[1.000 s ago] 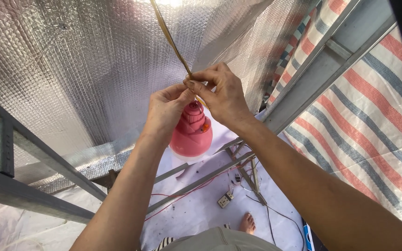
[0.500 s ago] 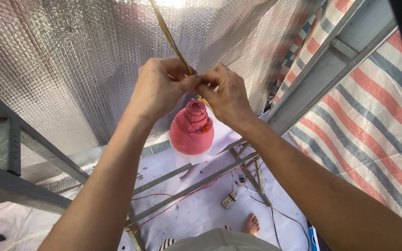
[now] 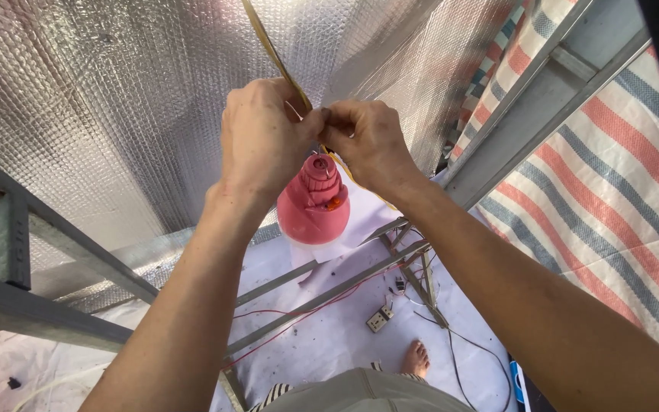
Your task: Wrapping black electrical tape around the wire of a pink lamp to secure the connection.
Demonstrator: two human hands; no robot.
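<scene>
A pink lamp fitting (image 3: 313, 210) with a ribbed neck and a white base hangs just under my two hands. A thin yellowish cord (image 3: 268, 46) runs up from it to the top of the view. My left hand (image 3: 262, 141) is closed around the cord right above the fitting. My right hand (image 3: 368, 145) pinches the same cord beside it, fingertips touching the left hand. Where the cord meets the fitting is hidden by my fingers.
Silver bubble-foil sheeting (image 3: 116, 91) covers the wall ahead. Grey metal beams (image 3: 47, 244) cross at left and a metal post (image 3: 528, 99) at right, by a red, white and blue striped tarp (image 3: 612, 191). Far below lie a white floor sheet, red wires, a socket block (image 3: 380, 319) and a bare foot (image 3: 415, 357).
Both hands have shifted slightly left and closed tighter together on the cord above the fitting. The left hand rose from beside the fitting to the cord.
</scene>
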